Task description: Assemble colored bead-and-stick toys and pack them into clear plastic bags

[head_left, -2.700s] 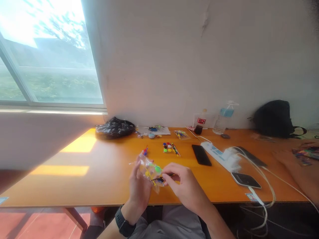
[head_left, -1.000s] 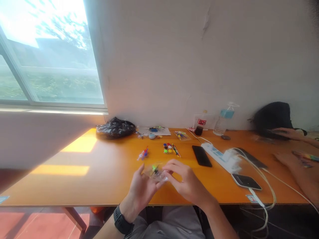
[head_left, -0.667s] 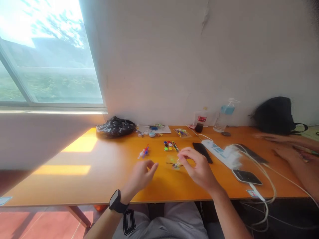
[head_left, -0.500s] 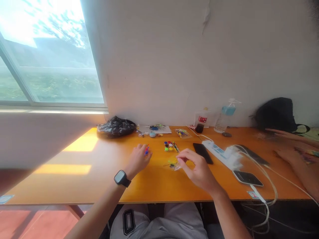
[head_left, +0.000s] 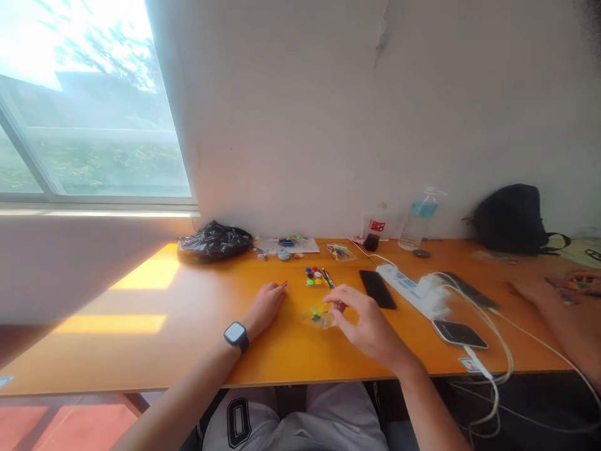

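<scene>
Head view shows an orange bench [head_left: 188, 326] against a white wall, with a black bag [head_left: 215, 240] at the back and a power strip [head_left: 408, 289] at right. Left hand [head_left: 265, 305] lies flat over a small red-and-blue piece [head_left: 283, 284], fingers loosely spread, seemingly to pin it down. Right hand [head_left: 366, 322] hovers curled just beside a clear packet [head_left: 322, 316] of coloured bits resting on the bench, its grip part-open and pinching nothing I can make out.
</scene>
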`<state>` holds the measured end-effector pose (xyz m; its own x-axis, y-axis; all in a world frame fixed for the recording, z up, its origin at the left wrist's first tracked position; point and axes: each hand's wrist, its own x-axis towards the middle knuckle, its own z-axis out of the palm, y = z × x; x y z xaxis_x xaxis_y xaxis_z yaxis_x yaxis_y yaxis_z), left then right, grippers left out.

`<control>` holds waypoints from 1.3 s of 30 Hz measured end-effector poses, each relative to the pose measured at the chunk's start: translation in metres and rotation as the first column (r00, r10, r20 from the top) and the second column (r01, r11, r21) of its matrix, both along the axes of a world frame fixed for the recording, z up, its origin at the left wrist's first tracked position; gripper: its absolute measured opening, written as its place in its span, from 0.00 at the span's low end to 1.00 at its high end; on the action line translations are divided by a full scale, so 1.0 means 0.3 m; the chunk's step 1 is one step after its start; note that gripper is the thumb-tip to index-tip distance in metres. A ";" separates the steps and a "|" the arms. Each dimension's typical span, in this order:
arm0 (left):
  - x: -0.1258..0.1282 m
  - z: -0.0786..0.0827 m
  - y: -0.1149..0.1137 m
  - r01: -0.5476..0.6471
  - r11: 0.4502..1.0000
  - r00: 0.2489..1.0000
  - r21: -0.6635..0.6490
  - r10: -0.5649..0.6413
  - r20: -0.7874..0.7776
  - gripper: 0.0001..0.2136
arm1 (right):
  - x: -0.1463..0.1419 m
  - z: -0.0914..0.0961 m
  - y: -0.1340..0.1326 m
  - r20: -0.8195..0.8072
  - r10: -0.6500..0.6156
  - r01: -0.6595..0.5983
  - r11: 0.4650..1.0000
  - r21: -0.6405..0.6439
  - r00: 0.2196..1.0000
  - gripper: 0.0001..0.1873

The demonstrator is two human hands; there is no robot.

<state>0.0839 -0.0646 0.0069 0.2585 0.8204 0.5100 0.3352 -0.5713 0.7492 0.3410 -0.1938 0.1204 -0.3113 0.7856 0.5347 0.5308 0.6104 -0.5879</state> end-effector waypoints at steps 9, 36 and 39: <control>0.000 0.105 -0.040 0.055 0.959 0.963 -0.277 0.022 0.269 0.09 | -0.011 -0.017 -0.007 -0.036 0.060 -0.064 0.991 -0.117 0.998 0.10; 0.087 0.262 -0.404 -0.100 0.981 0.852 -0.167 -0.002 -0.523 0.15 | -0.102 -0.063 -0.012 -0.097 0.240 -0.259 0.905 -0.339 0.966 0.11; 0.089 0.273 -0.384 -0.058 0.992 0.840 -0.113 -0.012 -0.543 0.15 | -0.110 -0.063 -0.015 -0.108 0.268 -0.289 0.895 -0.341 0.957 0.10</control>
